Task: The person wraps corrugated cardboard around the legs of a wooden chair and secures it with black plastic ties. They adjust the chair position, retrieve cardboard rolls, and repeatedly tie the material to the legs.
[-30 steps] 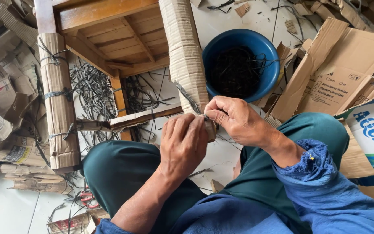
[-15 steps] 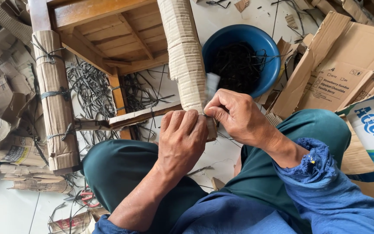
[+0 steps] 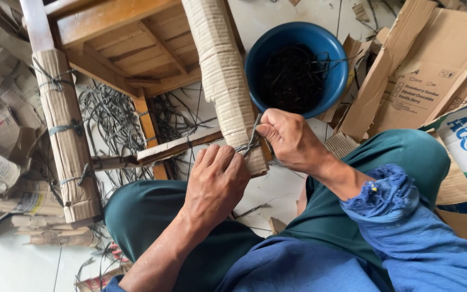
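Your left hand (image 3: 214, 181) and right hand (image 3: 289, 139) meet at the lower end of a chair leg wrapped in corrugated cardboard, the near leg (image 3: 224, 81). Its long axis runs from the top of the view, just left of the blue bowl (image 3: 255, 59), down and slightly right to your hands above your lap. Your right thumb and fingers pinch a thin grey strap (image 3: 249, 143) that crosses the leg near its lower end; the grip is narrow and tight on the strap. Your left hand curls against the leg just left of that strap, fingers bent, pressing the wrapping; whether it also pinches the strap you cannot tell from here.

The leg belongs to an upturned wooden chair (image 3: 120, 48) whose frame fills the upper left. A second wrapped leg (image 3: 66, 135), bound with several straps, stands at the left, running almost straight up and down. A wrapped rung (image 3: 174, 147) crosses between the two legs.

Everything rests on a pale tiled floor (image 3: 17, 265) strewn with loose dark straps (image 3: 112, 116) and cardboard scraps. Flattened boxes (image 3: 422, 70) lie at the upper right, folded paper at the left edge.

The bowl holds a dark tangle, too dim to make out. Your left hand hides the leg's very tip.
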